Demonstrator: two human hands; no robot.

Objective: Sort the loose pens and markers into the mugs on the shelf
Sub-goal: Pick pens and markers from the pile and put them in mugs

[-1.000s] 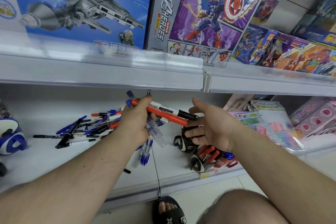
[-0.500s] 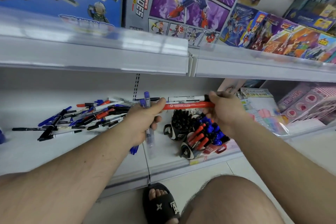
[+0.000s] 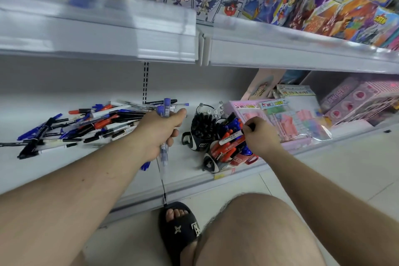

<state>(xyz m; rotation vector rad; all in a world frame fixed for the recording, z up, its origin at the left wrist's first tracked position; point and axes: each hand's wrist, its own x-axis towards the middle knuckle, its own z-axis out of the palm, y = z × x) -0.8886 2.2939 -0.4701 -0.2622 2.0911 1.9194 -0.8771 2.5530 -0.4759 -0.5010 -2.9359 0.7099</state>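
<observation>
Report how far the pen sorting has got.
Done: the black mug is packed with black-capped pens, and the front mug holds red and blue markers. In hand: the right hand lowers a red marker over the front mug, and the left hand grips several blue pens. Left: a big loose pile on the shelf.

A: How is the scene lit?
B: Bright, even and cool; the shelf floor [image 3: 51,170] at 9 o'clock holds only soft shadows.

A: Any glare or blur?
B: Pale glare on the upper shelf edge [image 3: 97,34], smeared by motion blur from 10 to 2 o'clock. The toy boxes [image 3: 323,8] are soft.

A: Distortion?
B: Wide-angle bending; the forearms at 7 and 4 o'clock swell.
</observation>
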